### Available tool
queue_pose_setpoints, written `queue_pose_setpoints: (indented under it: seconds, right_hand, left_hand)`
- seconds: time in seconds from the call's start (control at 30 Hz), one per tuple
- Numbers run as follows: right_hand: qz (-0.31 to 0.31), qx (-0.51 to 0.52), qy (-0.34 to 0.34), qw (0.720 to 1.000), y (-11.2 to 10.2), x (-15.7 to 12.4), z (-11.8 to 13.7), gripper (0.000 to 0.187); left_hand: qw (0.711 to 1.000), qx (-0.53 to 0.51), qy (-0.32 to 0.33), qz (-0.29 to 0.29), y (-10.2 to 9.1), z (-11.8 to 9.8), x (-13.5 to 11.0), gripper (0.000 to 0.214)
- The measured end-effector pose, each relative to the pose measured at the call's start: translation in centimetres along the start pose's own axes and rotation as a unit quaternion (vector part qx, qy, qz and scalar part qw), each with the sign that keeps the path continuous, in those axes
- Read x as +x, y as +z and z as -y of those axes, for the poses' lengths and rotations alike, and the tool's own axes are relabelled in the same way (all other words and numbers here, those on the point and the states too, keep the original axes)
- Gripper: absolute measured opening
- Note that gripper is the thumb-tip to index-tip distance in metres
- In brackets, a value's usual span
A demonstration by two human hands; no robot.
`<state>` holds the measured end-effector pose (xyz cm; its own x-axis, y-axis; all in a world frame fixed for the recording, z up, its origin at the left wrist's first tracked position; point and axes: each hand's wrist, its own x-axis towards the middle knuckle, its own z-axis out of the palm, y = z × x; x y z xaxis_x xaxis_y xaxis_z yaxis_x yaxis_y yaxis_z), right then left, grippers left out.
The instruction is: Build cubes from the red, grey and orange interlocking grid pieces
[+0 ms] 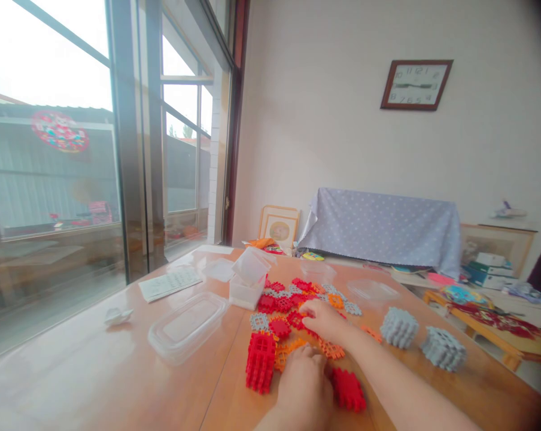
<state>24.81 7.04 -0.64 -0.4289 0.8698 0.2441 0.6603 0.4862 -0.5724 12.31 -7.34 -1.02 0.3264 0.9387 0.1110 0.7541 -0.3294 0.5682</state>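
Note:
My right hand (327, 320) reaches across the pile, its bent thumb and fingers at a red interlocking plastic tile (296, 319). Nearer to me, my left hand (305, 374) is curled low over the table; its fingertips are partly hidden, and what they hold cannot be made out. Orange lattice tiles (281, 359) lie just beyond it. To its left stands a stack of red tiles (260, 364), and close on its right rests another red stack (348, 389). Grey tiles (259, 322) and more red tiles (279, 327) are spread around both hands.
Two grey tile stacks (399, 328) (443, 349) stand at the right. On the left lie a clear plastic container (187, 326), a printed sheet (170, 283) and a crumpled wrapper (118, 316). A white translucent box (246, 293) stands behind the pile, with a clear lid (373, 290) farther right.

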Motion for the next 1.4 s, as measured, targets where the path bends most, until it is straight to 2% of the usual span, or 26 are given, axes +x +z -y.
queue_pose_setpoints:
  seconds: [0.07, 0.13, 0.2, 0.27, 0.33, 0.43, 0.53, 0.6, 0.67, 0.77, 0.83, 0.97, 1.13, 1.23, 1.4]
  right_hand:
    - [-0.024, 0.025, 0.023, 0.999, -1.0, -0.6, -0.2, 0.025]
    - [-0.045, 0.093, 0.053, 0.993, -1.9, -1.7, -0.2, 0.031]
    - [-0.066, 0.202, 0.079, 0.974, -2.7, -3.3, 0.1, 0.035]
    - [-0.089, 0.29, 0.082, 0.949, -3.3, -5.2, 0.6, 0.037]
    - [-0.113, 0.315, 0.066, 0.94, -3.5, -7.1, 1.2, 0.038]
    - [-0.127, 0.278, 0.027, 0.952, -3.3, -9.6, 2.0, 0.037]
    - [-0.13, 0.183, -0.015, 0.974, -2.8, -11.7, 2.5, 0.03]
    - [-0.135, 0.122, -0.036, 0.983, -2.7, -12.9, 2.8, 0.032]
    - [-0.133, 0.072, -0.043, 0.987, -2.9, -13.9, 3.2, 0.043]
    - [-0.13, 0.002, -0.038, 0.991, -3.8, -14.9, 3.8, 0.063]
    - [-0.124, -0.044, -0.035, 0.991, -4.4, -15.1, 4.3, 0.068]
    - [-0.094, -0.094, -0.043, 0.99, -5.4, -15.0, 4.6, 0.058]
    - [-0.095, -0.077, 0.009, 0.992, -5.9, -15.5, 3.2, 0.055]
    - [-0.066, -0.045, 0.038, 0.996, -5.8, -16.2, 2.2, 0.056]
    - [-0.032, -0.031, 0.06, 0.997, -4.9, -16.7, 1.5, 0.055]
  left_hand:
    - [1.0, 0.009, -0.002, -0.021, 0.2, 0.1, 0.0, 0.03]
    - [0.999, -0.003, -0.002, -0.052, 0.5, 0.4, 0.0, 0.026]
    - [0.994, -0.057, -0.001, -0.097, 0.9, 0.6, 0.0, 0.027]
    - [0.975, -0.161, -0.013, -0.151, 1.0, 0.6, 0.1, 0.032]
    - [0.936, -0.299, -0.035, -0.183, 0.9, 0.5, 0.3, 0.036]
    - [0.85, -0.5, -0.047, -0.159, 0.6, 0.4, 1.1, 0.042]
    - [0.789, -0.602, -0.031, -0.12, 0.7, 0.7, 1.7, 0.04]
    - [0.77, -0.626, -0.016, -0.125, 0.9, 0.9, 1.9, 0.041]
    - [0.769, -0.627, -0.004, -0.127, 1.1, 0.9, 1.9, 0.041]
    - [0.789, -0.604, 0.002, -0.107, 1.1, 0.7, 1.6, 0.037]
    - [0.801, -0.592, 0.005, -0.09, 0.9, 0.5, 1.4, 0.035]
    - [0.816, -0.574, 0.011, -0.063, 0.3, -0.1, 1.0, 0.037]
    - [0.826, -0.556, -0.055, -0.082, -0.2, -0.3, 0.9, 0.036]
    - [0.836, -0.532, -0.088, -0.101, -0.1, -0.1, 1.0, 0.035]
    - [0.846, -0.513, -0.104, -0.101, 0.4, 0.3, 1.1, 0.034]
